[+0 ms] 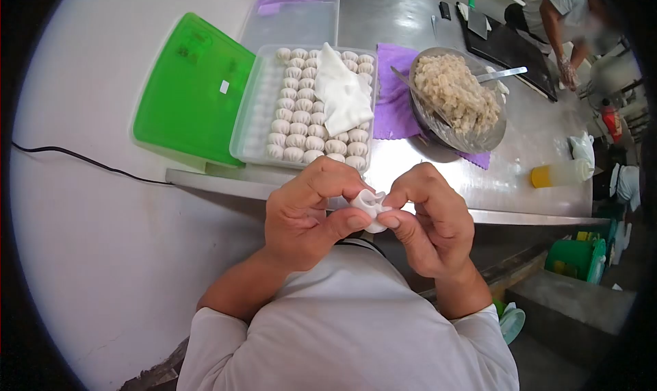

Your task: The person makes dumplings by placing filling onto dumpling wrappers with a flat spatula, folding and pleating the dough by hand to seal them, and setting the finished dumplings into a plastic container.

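Note:
Between my two hands, in front of the table edge, is a small white dumpling (370, 203) with its wrapper gathered and folded at the top. My left hand (311, 213) pinches its left side with thumb and forefinger. On the right side, the thumb and fingers of my right hand (432, 220) pinch the wrapper's edge. Just beyond my hands stands a clear plastic tray (252, 117) with rows of pleated dumplings (295, 141). A stack of flat white wrappers (342, 93) lies over some of them.
A metal bowl (496, 134) of pale filling (455, 93), with a spoon (503, 74), rests on a purple cloth (395, 93). A green lid (195, 90) leans left of the tray. A bottle with yellow liquid (547, 177) lies right. Another person (564, 14) works at the far right.

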Tool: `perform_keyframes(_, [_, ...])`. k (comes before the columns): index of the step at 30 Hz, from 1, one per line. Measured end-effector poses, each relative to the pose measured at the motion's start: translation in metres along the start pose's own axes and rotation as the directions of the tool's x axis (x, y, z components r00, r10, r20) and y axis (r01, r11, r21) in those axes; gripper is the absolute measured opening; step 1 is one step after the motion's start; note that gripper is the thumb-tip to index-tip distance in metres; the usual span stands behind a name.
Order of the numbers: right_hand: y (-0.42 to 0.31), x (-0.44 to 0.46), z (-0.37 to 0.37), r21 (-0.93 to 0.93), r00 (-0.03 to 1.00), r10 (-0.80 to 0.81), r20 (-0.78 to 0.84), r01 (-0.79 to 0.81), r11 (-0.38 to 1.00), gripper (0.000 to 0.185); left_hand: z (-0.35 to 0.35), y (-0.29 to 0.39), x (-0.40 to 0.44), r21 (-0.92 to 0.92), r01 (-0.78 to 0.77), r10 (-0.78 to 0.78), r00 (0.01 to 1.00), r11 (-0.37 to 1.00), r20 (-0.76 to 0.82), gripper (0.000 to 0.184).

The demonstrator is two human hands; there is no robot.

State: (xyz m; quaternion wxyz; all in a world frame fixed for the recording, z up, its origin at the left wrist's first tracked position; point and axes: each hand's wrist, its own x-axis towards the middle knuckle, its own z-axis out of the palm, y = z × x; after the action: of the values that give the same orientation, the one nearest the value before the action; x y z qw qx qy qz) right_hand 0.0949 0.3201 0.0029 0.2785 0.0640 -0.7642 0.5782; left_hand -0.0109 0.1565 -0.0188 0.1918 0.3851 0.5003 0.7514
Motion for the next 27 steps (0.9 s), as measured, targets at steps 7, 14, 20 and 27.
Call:
perform_keyframes(7, [0.01,0.017,-0.001,-0.105,0.999,0.042,-0.02,-0.044,0.994,0.012,-0.005,-0.007,0.021,0.016,0.021,-0.02,0.999,1.0,-0.048,0.022])
perform_keyframes(14, [0.011,0.044,0.027,-0.155,0.996,0.016,-0.093,-0.031,0.987,0.012,-0.052,-0.011,0.041,0.109,-0.104,0.099,0.994,0.989,0.046,0.02])
perform_keyframes(20, [0.006,0.069,0.058,-0.328,0.991,0.103,-0.081,-0.124,0.937,0.015,-0.095,-0.009,0.058,0.126,-0.156,0.137,0.98,0.98,0.143,0.018])
perform_keyframes(27, [0.009,0.094,0.077,-0.383,0.983,0.184,0.019,-0.163,0.909,0.018,-0.132,-0.004,0.065,0.052,-0.085,0.074,0.981,0.995,0.182,0.019])
